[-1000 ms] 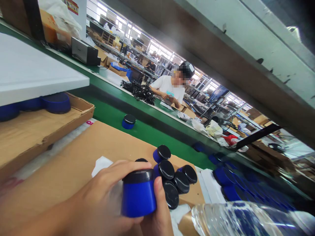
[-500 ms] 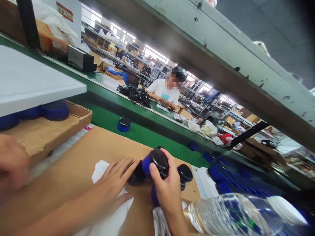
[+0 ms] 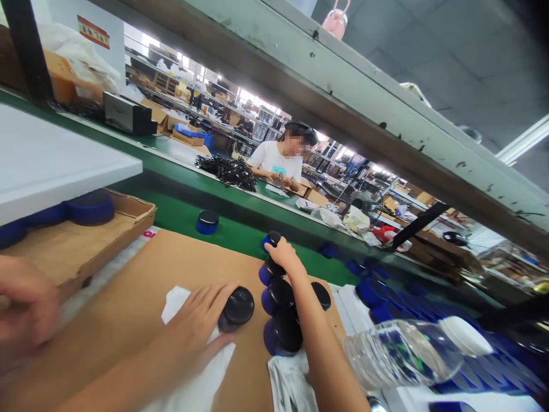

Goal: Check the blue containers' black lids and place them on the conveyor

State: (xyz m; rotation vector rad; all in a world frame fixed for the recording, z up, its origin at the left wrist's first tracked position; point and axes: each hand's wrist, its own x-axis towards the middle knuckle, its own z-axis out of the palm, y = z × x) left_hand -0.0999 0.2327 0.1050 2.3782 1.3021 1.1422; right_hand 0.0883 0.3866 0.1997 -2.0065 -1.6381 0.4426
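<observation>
My left hand [image 3: 199,317] rests on a white cloth [image 3: 174,303] over the cardboard, fingers curled against a round black-topped piece [image 3: 239,305]. My right hand [image 3: 282,254] reaches away over the green belt, its fingers closed round a small blue cylinder with a black top [image 3: 271,237]. Between my hands and along my right forearm stand several similar blue cylinders with black tops [image 3: 283,332], in a rough row. Part of one more [image 3: 321,294] shows behind the forearm.
A co-worker's hand [image 3: 28,303] is at the left edge, near a cardboard tray [image 3: 86,243]. A single cylinder [image 3: 207,221] stands on the green belt. A water bottle [image 3: 398,352] lies right, before many blue cylinders [image 3: 429,320]. Across the belt sits a person [image 3: 278,160].
My right hand has carried a blue cylinder forward, away from me, from beside my left hand to the belt's edge. My left hand stays nearly in place.
</observation>
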